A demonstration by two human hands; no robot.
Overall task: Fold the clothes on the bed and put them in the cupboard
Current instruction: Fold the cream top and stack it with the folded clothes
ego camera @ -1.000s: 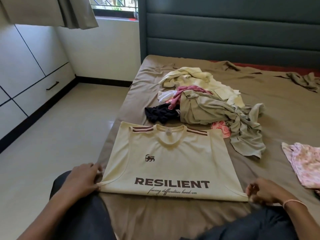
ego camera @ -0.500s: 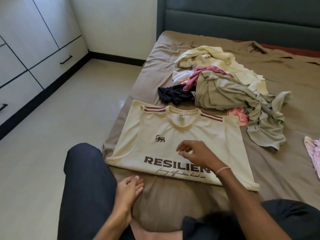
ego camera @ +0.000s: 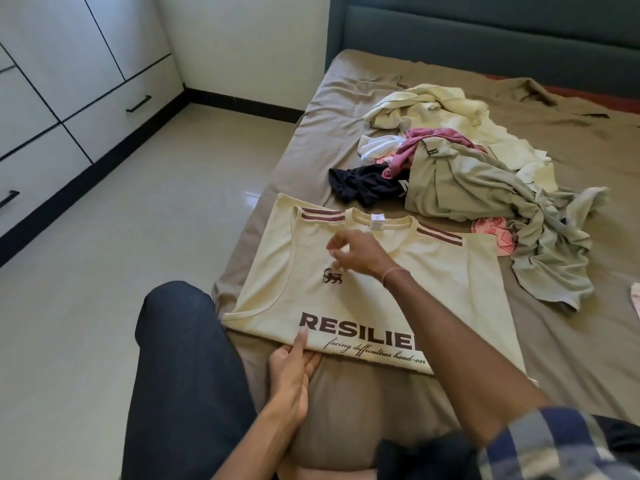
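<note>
A cream T-shirt printed "RESILIENT" lies flat on the bed, its lower part folded under. My left hand pinches its near folded edge, thumb on top by the letter R. My right hand reaches across the chest area just below the collar, fingers loosely spread and blurred, holding nothing. Behind the shirt lies a pile of unfolded clothes: cream, pink, black and grey-green pieces.
White cupboard doors and drawers with black handles line the left wall across a tiled floor. A dark padded headboard stands behind the bed. A pink garment shows at the right edge. My dark-trousered leg lies beside the bed's edge.
Both hands left the shirt's lower corners. My right hand moved up over the chest toward the collar. My left hand came to the near edge and took hold of it.
</note>
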